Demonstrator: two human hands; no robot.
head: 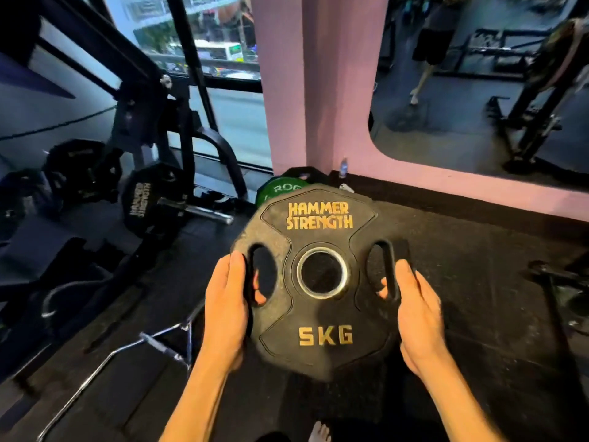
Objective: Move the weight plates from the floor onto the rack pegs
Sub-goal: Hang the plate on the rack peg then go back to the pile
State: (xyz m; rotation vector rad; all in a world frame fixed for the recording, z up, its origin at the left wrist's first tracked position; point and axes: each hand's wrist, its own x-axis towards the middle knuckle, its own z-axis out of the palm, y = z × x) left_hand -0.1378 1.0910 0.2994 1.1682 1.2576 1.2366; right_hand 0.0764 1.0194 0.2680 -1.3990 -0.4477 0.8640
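We stand on a black speckled rubber floor (462, 282) in a gym, with a pink wall (318, 90), a mirror (478, 74) and a window (223, 43) ahead. Our left hand (224, 309) grips the left edge of a black weight plate (318, 275), fingers curled through its oval slot; our right hand (417, 314) grips the right edge the same way. We hold the plate up above the floor, face toward us. It is matte, scuffed rubber, many-sided, with gold lettering and a metal-ringed centre hole. To the left a dark steel rack (143, 106) carries another black plate (149, 199) on a shiny peg (204, 212). A green plate (280, 189) leans by the wall. A chrome bar (105, 362) lies on the floor.
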